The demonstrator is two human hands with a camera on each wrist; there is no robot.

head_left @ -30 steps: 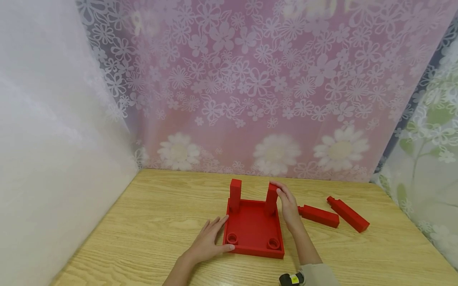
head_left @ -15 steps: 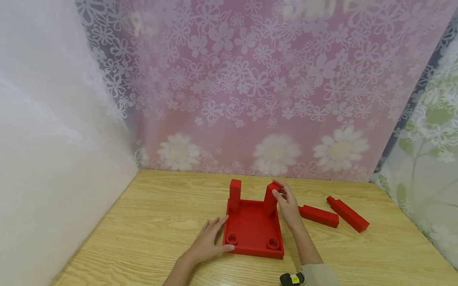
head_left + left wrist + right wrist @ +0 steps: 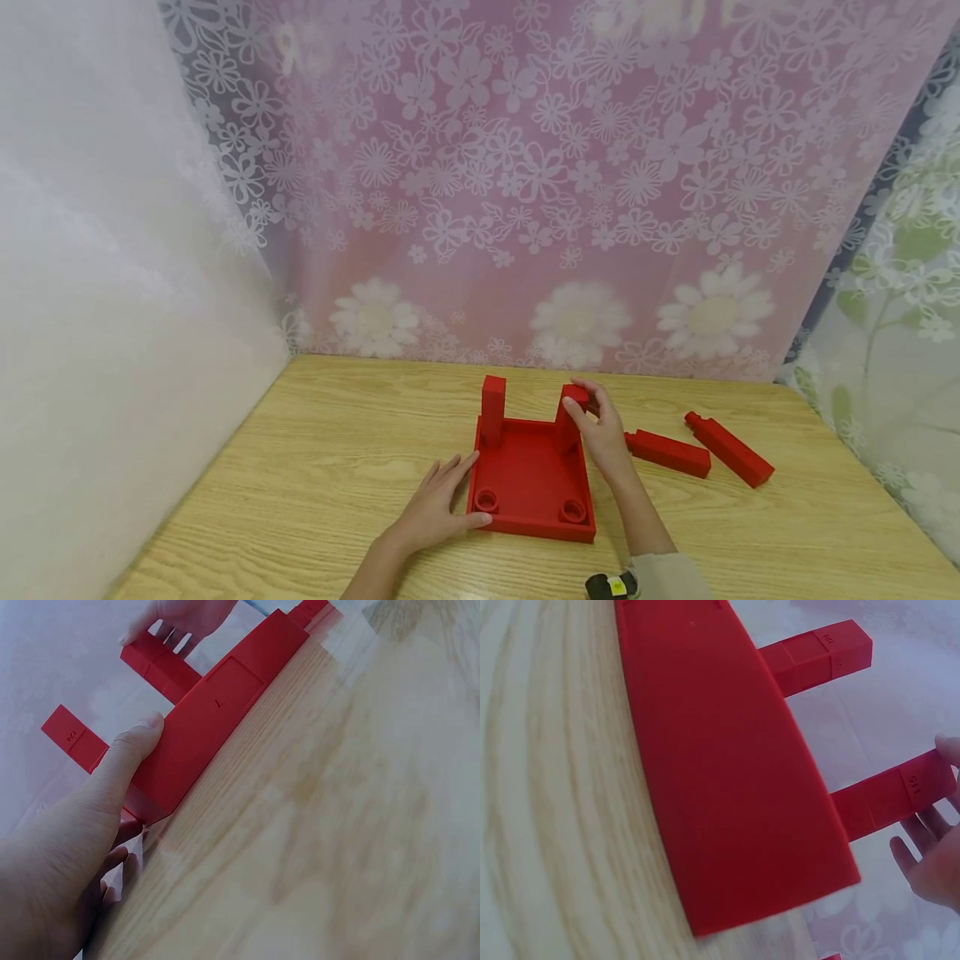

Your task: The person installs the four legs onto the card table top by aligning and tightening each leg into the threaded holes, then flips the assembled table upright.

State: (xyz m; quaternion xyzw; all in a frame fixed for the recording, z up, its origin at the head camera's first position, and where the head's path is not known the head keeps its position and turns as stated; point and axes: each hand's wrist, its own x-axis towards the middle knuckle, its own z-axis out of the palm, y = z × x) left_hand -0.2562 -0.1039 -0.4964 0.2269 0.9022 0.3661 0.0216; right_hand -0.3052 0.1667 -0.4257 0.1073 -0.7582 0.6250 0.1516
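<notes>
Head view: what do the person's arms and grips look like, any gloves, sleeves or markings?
The left grip and right grip are bare five-fingered hands, without gloves. A light beige sleeve shows on the right arm; a black device with a yellow label sits by its edge, the print too small to read. No sleeve shows on the left.

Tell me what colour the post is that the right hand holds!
The post in the right hand is red; the right wrist view shows it best.
</notes>
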